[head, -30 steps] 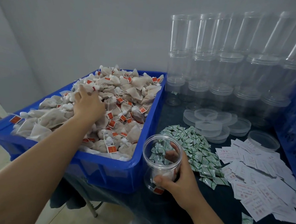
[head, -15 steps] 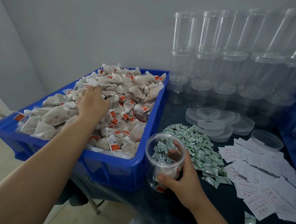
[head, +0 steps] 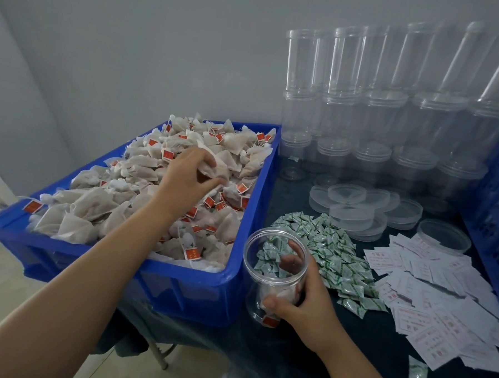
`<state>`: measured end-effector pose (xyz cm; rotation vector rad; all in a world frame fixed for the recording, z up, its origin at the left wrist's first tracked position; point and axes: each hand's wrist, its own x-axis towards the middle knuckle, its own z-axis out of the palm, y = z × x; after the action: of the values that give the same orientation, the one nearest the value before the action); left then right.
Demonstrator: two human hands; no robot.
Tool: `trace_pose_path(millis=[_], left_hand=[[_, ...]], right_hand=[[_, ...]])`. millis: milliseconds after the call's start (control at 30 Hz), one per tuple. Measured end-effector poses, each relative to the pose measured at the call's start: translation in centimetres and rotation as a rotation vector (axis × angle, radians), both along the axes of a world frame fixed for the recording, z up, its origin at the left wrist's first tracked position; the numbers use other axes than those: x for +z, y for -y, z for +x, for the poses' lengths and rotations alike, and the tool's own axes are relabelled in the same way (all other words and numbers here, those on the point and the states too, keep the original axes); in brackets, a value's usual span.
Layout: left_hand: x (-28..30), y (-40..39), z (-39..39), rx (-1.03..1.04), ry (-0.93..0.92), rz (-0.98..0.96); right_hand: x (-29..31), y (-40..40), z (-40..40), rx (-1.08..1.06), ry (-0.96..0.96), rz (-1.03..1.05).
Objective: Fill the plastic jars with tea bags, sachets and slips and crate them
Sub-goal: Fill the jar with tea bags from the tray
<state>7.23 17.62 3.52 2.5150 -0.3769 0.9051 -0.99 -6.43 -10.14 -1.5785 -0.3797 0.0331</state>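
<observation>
A beige pyramid tea bag is being pinched in the left grip, arm outstretched; a clear plastic jar is being grasped by the right grip.

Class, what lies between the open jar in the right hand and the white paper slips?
In the head view, the heap of green-and-white sachets lies between the jar and the slips.

Showing no readable text anywhere: carrying pale marks too small to make out on the red tags of the tea bags, bearing blurred green print on the sachets, and displaying red lettering and boxed lines, illegible at this size, on the white slips
</observation>
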Motion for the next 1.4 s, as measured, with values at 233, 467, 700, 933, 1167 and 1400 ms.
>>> trace_pose_path(millis=[233,467,700,933,1167,1400], left_hand=[[0.1,3.3,-2.8,-0.252,-0.069,0.063],[0.4,5.6,-6.0,-0.402,-0.076,-0.027],[0.8,7.2,-6.8,-0.595,-0.262,0.269],[1.1,9.7,-6.4,-0.604,-0.571,0.451],[1.3,10.9,-5.8,-0.546,-0.726,0.503],[1.2,11.7,-5.3,-0.520,-0.876,0.616]], right_hand=[[0.2,0.0,0.1,0.014,-0.008,0.017],[0.2,0.0,0.0,0.013,-0.017,0.032],[-0.1,-0.1,0.1,0.013,-0.007,0.057],[0.3,-0.1,0.1,0.022,0.007,0.083],[0.0,-0.1,0.4,0.016,0.038,0.066],[-0.1,-0.2,0.5,-0.002,0.082,0.030]])
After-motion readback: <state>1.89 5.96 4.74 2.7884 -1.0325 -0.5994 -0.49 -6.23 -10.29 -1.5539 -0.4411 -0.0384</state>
